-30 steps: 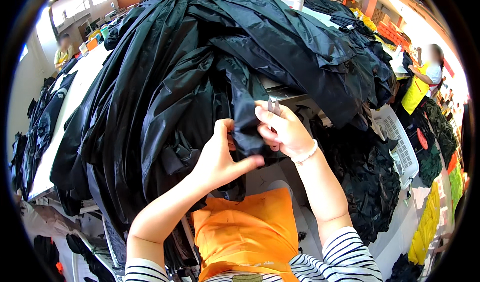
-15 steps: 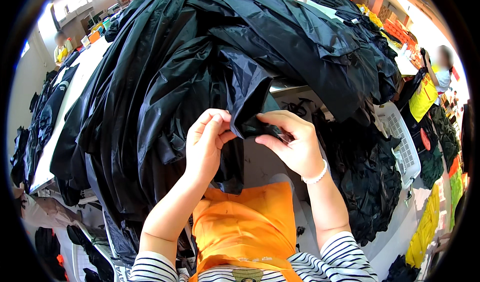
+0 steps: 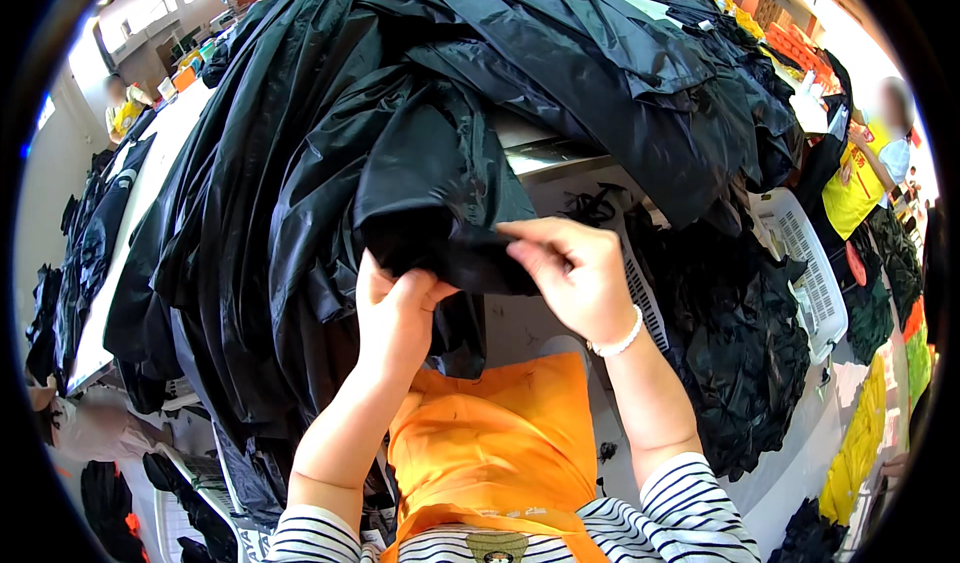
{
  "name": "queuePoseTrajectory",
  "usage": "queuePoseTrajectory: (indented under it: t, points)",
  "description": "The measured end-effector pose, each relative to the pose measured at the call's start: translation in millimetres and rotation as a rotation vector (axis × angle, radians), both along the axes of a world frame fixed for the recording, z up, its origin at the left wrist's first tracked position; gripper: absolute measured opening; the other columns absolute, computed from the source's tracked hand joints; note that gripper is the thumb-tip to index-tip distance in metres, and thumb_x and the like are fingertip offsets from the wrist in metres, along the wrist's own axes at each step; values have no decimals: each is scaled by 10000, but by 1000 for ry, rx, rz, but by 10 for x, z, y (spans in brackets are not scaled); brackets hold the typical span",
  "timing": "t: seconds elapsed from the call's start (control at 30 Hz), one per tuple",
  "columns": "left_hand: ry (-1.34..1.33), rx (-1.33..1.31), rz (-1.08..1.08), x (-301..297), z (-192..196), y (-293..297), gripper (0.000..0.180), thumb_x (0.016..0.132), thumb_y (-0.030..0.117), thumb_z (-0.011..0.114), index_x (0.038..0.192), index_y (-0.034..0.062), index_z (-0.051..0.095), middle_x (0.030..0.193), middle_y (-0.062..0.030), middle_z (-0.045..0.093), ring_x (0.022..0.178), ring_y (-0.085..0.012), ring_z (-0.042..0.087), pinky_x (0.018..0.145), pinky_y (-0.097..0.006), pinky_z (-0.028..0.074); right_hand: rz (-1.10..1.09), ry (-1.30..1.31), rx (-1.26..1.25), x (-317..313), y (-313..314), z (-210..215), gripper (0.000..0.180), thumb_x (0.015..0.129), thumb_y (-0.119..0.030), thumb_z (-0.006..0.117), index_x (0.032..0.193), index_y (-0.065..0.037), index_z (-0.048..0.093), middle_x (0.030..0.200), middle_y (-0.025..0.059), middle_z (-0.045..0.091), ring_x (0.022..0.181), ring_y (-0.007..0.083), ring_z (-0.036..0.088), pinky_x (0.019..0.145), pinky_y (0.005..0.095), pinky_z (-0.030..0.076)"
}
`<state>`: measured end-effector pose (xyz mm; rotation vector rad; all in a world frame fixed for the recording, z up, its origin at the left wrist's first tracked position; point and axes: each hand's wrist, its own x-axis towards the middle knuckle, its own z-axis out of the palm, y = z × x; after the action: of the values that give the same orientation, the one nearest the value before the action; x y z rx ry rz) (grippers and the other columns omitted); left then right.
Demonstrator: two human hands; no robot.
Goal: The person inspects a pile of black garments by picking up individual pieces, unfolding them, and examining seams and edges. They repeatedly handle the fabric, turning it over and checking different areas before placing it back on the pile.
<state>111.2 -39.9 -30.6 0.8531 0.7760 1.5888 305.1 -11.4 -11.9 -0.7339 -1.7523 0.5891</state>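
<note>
A shiny black garment (image 3: 425,168) hangs toward me from the big heap, its tube-like end spread into a dark opening. My left hand (image 3: 392,308) pinches the lower left of that edge, fingers closed with the thumb on top. At the right end of the same edge, my right hand (image 3: 572,268) grips the fabric between thumb and fingers, pulling it out flat between both hands. The moving cloth is slightly blurred. A white beaded bracelet (image 3: 620,335) circles my right wrist, and an orange apron (image 3: 495,433) covers my front.
A large heap of black garments (image 3: 250,173) drapes over the table in front. On the right, black cloth (image 3: 725,353) is piled beside a white plastic basket (image 3: 800,263). A person in a yellow vest (image 3: 855,178) stands far right; another (image 3: 125,113) is at far left.
The garment's end has shifted left and opened wider. My left hand has moved slightly lower and left, while my right hand stays near its place, its grip changed on the edge.
</note>
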Motion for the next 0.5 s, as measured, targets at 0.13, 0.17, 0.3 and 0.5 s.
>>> queuePoseTrajectory:
  t: [0.13,0.17,0.3,0.5]
  points:
    - [648,266,459,-57,32,-55,851,668,-84,545,1460,53,267,1348,-148,451,1239,-280,463,1026,-382,397,15,160,-283,143,161,66,108,868,-75,692,859,31,671,623,-38,544,582,14,417,529,202,356]
    - [793,448,598,-11,57,-65,901,652,-73,586,1476,54,244,1380,-163,426,1292,-310,415,1082,-413,340,32,153,-308,183,183,99,113,871,-78,687,847,30,668,616,-58,517,586,8,400,527,204,343]
    - [1505,763,547,46,620,-230,749,663,97,777,1350,43,483,1335,-172,522,1316,-341,424,1137,-488,239,125,-43,-378,168,254,152,109,874,-82,691,859,24,677,683,-82,530,635,-5,411,558,179,340]
    - [1168,288,-120,-99,653,364,180,851,124,683,995,15,686,868,-62,684,836,-141,633,880,-288,464,416,180,-539,118,275,270,153,889,-6,617,1040,10,642,797,-41,558,678,-2,428,618,165,362]
